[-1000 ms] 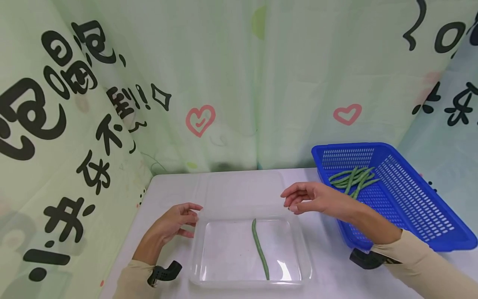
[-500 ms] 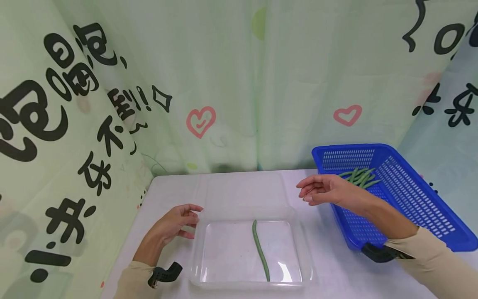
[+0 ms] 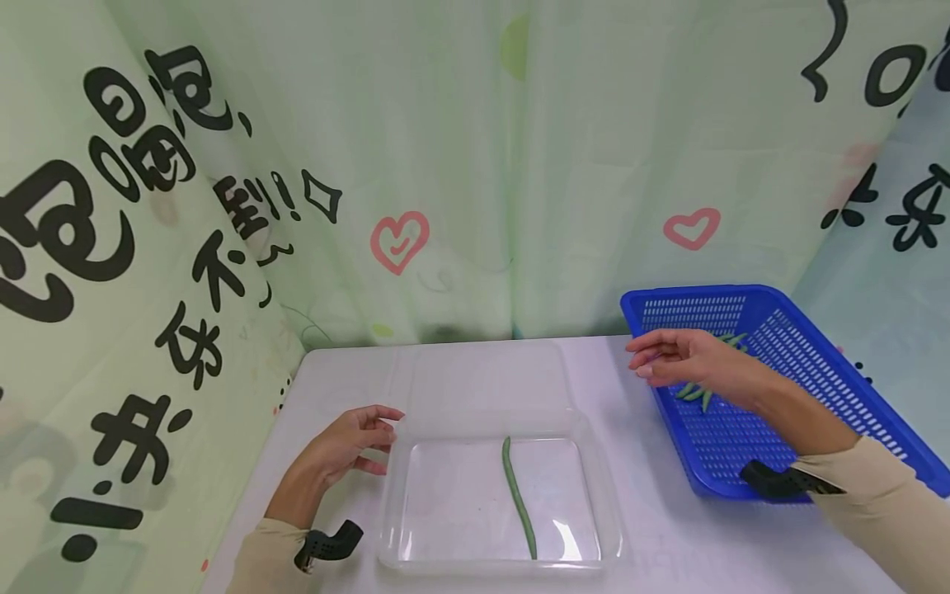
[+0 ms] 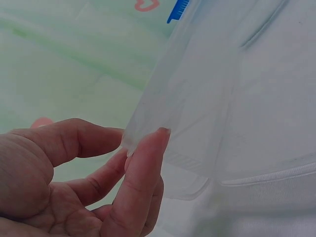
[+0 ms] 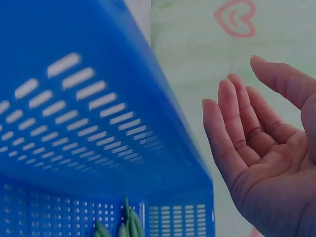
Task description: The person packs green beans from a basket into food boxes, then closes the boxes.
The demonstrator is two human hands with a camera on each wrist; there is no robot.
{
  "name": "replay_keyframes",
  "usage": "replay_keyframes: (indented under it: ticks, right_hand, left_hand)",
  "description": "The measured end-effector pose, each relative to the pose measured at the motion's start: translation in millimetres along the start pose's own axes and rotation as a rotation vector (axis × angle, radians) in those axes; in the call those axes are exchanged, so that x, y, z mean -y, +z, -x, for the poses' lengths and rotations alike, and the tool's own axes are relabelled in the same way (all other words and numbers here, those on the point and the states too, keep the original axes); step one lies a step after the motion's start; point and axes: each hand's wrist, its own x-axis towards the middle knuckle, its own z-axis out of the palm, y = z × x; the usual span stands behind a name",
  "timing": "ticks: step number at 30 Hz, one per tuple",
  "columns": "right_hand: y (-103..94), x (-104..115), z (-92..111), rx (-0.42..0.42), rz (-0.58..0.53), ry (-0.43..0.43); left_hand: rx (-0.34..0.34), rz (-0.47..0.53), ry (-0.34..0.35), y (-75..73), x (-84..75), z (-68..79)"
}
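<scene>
A clear plastic container [image 3: 445, 503] sits on the table with one green bean [image 3: 519, 497] lying lengthwise in it. At its left far corner my left hand [image 3: 347, 447] pinches the rim; in the left wrist view the thumb and fingertips [image 4: 148, 168] meet at that corner. My right hand [image 3: 690, 363] hovers over the left side of the blue basket [image 3: 831, 388], fingers loosely bent and holding nothing. In the right wrist view its palm [image 5: 276, 163] shows bare beside the basket wall. Several green beans [image 3: 698, 394] lie in the basket, partly hidden beneath the right hand.
A white cloth covers the table [image 3: 475, 375]. Behind it hangs a pale green curtain [image 3: 460, 124] with hearts and black lettering, which also runs along the left side. The basket's raised walls stand at the table's right.
My right hand has moved right and slightly back, from beside the container to over the basket, covering more of the beans there. The left hand and the container have stayed put.
</scene>
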Motion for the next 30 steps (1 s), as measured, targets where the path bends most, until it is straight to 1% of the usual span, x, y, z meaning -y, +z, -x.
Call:
replay_keyframes:
  ticks: [3,13,17,23,30]
  right_hand:
    - [-7.1,-5.4,-0.2,-0.020,0.012,0.012]
    - [-33.4,-24.9,0.2,-0.096,0.105,0.055]
    - [-44.8,-33.6,-0.2,-0.112,0.114,0.061]
    - [-59.8,-45.2,0.9,-0.136,0.144,0.106]
    - [-75.8,-61.3,2.2,-0.159,0.172,0.138]
  left_hand:
    - [-0.002,-0.001,0.000,0.2,0.2,0.0]
    - [0.003,-0.001,-0.002,-0.4,0.1,-0.7]
    - [0.006,-0.001,-0.004,-1.0,-0.9,-1.3]
    - [0.012,-0.003,0.001,-1.2,-1.9,-0.9]
    - [0.009,0.003,-0.003,-1.2,-0.9,-2.0]
